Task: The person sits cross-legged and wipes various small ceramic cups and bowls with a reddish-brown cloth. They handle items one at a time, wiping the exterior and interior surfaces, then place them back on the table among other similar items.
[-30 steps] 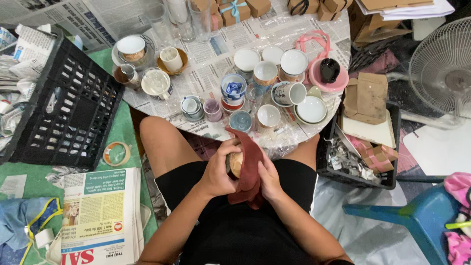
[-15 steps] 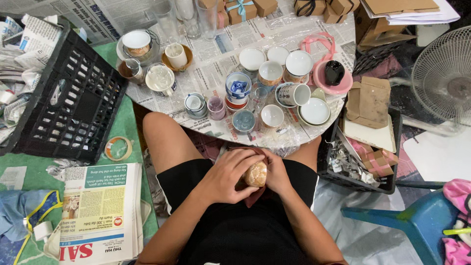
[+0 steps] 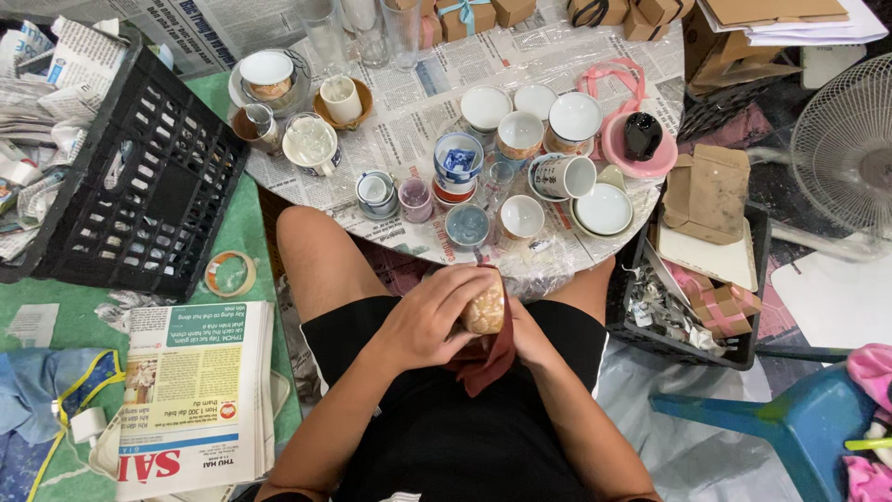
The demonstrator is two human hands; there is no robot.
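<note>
In my lap, both hands close around a small tan patterned cup (image 3: 485, 312). My left hand (image 3: 432, 316) wraps over its left side and top. My right hand (image 3: 530, 333) supports it from below and holds a dark red cloth (image 3: 485, 361) that hangs under the cup. Just beyond my knees stands a round table covered in newspaper (image 3: 409, 130), with several cups, bowls and saucers on it.
A black plastic crate (image 3: 130, 177) stands at the left by a tape roll (image 3: 229, 273) and a folded newspaper (image 3: 190, 395). A second crate (image 3: 706, 346) with scraps and cardboard boxes is at the right, beside a white fan (image 3: 850, 139) and a blue stool (image 3: 799, 428).
The red cloth, draped over the cup a second ago, now hangs beneath it. My left hand has shifted over the cup's top, and the cup has turned in my hands.
</note>
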